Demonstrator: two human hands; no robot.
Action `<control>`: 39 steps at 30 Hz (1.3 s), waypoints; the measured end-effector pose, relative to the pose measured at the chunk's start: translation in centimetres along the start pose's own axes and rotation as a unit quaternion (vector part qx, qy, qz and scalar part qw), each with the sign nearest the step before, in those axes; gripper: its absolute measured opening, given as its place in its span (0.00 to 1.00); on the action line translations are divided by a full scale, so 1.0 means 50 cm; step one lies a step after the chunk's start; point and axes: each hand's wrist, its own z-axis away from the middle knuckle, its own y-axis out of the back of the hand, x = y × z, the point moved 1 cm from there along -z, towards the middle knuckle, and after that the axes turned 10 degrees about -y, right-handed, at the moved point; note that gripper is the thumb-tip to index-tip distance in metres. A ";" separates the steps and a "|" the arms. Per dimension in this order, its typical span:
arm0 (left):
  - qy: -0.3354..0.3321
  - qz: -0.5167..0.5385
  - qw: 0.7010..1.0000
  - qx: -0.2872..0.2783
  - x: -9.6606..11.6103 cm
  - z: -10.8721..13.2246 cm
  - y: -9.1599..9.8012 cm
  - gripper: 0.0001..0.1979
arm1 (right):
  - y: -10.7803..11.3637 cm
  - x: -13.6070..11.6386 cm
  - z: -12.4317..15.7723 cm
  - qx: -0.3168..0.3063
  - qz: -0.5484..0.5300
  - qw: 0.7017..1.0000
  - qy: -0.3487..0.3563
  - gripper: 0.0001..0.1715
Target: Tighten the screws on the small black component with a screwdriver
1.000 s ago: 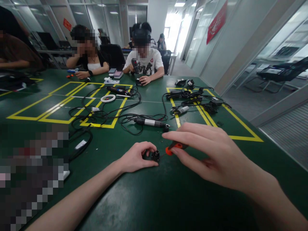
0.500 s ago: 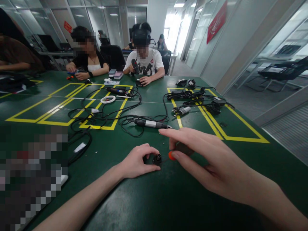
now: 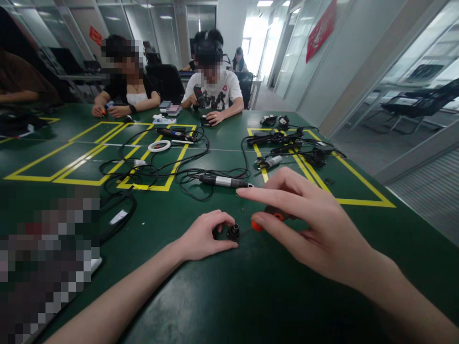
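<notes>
Two bare hands, one part, one driver. Left hand (image 3: 206,236): partly curled, thumb and forefinger bracketing the black part (image 3: 233,232), which stands on the green table (image 3: 215,306). Right hand (image 3: 308,229): half closed, forefinger extended, thumb against the driver (image 3: 256,225), orange and dark, its thin shaft directed at the part. Cable tag (image 3: 118,217): white, text illegible. Red banner (image 3: 322,31): pale characters, unreadable. Driver's rear: hidden by the right hand. Shaft tip: too faint to place. Lower left: pixelated.

White ring (image 3: 159,150), red banner (image 3: 322,31), black chair (image 3: 165,83)
</notes>
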 end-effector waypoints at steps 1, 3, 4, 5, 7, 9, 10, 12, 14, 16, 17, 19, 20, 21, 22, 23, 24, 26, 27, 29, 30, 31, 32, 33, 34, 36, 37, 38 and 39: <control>-0.004 -0.004 1.000 0.000 -0.001 0.000 0.000 0.17 | -0.001 0.001 0.001 0.007 -0.007 1.000 -0.002 0.19; -0.007 -0.012 1.000 -0.005 -0.003 -0.002 0.000 0.17 | -0.003 0.001 0.003 0.017 -0.027 0.999 -0.016 0.22; -0.006 -0.015 1.000 -0.008 -0.004 -0.003 0.000 0.17 | -0.003 0.000 0.004 0.022 -0.036 0.999 -0.026 0.22; -0.004 -0.014 1.000 -0.011 -0.004 -0.004 0.000 0.18 | -0.002 -0.001 0.004 0.023 -0.043 0.998 -0.033 0.21; 0.004 -0.009 1.000 -0.013 -0.004 -0.006 0.000 0.20 | -0.002 -0.004 0.003 0.016 -0.055 0.998 -0.041 0.18; 0.007 -0.013 1.000 -0.011 -0.003 -0.006 0.000 0.21 | -0.002 -0.006 0.002 0.004 -0.073 0.997 -0.036 0.16; 0.009 -0.011 1.000 -0.013 -0.002 -0.006 -0.001 0.21 | -0.003 -0.007 0.001 0.002 -0.081 0.996 -0.032 0.15; 0.020 -0.003 1.000 -0.011 -0.002 -0.005 -0.003 0.23 | -0.005 -0.007 0.000 0.014 -0.083 0.996 -0.025 0.13; 0.038 0.016 0.999 0.000 -0.004 -0.004 -0.005 0.29 | -0.008 -0.006 0.000 0.035 -0.070 0.997 -0.017 0.12; 0.036 0.006 0.999 -0.004 -0.005 -0.004 -0.006 0.25 | -0.010 -0.006 0.001 0.052 -0.055 0.997 -0.013 0.15; 0.032 -0.002 0.999 -0.007 -0.006 -0.004 -0.007 0.24 | -0.011 -0.006 0.001 0.054 -0.051 0.997 -0.013 0.16; 0.023 -0.016 1.000 -0.008 -0.007 -0.005 -0.006 0.22 | -0.012 -0.006 0.002 0.053 -0.050 0.997 -0.020 0.19; 0.018 -0.018 1.000 -0.006 -0.007 -0.006 -0.006 0.22 | -0.012 -0.006 0.002 0.052 -0.054 0.997 -0.026 0.20; 0.014 -0.018 1.000 -0.005 -0.007 -0.006 -0.005 0.23 | -0.012 -0.006 0.003 0.052 -0.062 0.996 -0.033 0.20; 0.011 -0.017 1.000 -0.006 -0.007 -0.006 -0.004 0.23 | -0.012 -0.006 0.004 0.055 -0.071 0.995 -0.040 0.19; 0.010 -0.016 1.000 -0.007 -0.006 -0.006 -0.004 0.23 | -0.012 -0.005 0.005 0.061 -0.081 0.994 -0.048 0.18; 0.011 -0.017 1.000 -0.009 -0.005 -0.006 -0.003 0.23 | -0.012 -0.005 0.006 0.066 -0.091 0.992 -0.055 0.17; 0.014 -0.022 1.000 -0.013 -0.004 -0.006 -0.002 0.23 | -0.011 -0.003 0.008 0.070 -0.108 0.989 -0.067 0.13; 0.014 -0.025 1.000 -0.013 -0.003 -0.006 -0.001 0.23 | -0.011 -0.003 0.008 0.067 -0.118 0.988 -0.072 0.11; 0.013 -0.030 0.999 -0.013 -0.003 -0.007 0.000 0.22 | -0.009 -0.002 0.009 0.057 -0.133 0.986 -0.083 0.09; 0.012 -0.031 0.999 -0.013 -0.003 -0.007 0.000 0.22 | -0.009 -0.002 0.008 0.055 -0.139 0.985 -0.084 0.09; 0.010 -0.031 0.999 -0.012 -0.003 -0.007 0.000 0.22 | -0.008 -0.003 0.007 0.054 -0.142 0.985 -0.081 0.09; 0.008 -0.031 0.999 -0.012 -0.003 -0.007 0.000 0.22 | -0.007 -0.004 0.006 0.053 -0.143 0.985 -0.077 0.09; 0.005 -0.030 0.999 -0.011 -0.003 -0.007 0.000 0.22 | -0.007 -0.005 0.004 0.054 -0.140 0.986 -0.072 0.08; 0.000 -0.029 1.000 -0.010 -0.003 -0.007 0.000 0.21 | -0.007 -0.007 0.003 0.056 -0.137 0.987 -0.067 0.08; -0.006 -0.024 1.000 -0.005 -0.003 -0.006 -0.001 0.21 | -0.006 -0.009 0.001 0.062 -0.131 0.987 -0.062 0.08; -0.004 -0.019 1.000 -0.002 -0.003 -0.005 -0.001 0.21 | -0.006 -0.009 0.001 0.064 -0.129 0.988 -0.063 0.09; -0.002 -0.014 1.000 0.000 -0.003 -0.005 -0.001 0.21 | -0.006 -0.009 0.002 0.064 -0.129 0.987 -0.065 0.11; 0.001 -0.011 1.000 0.001 -0.003 -0.004 -0.001 0.21 | -0.006 -0.009 0.002 0.061 -0.129 0.987 -0.068 0.13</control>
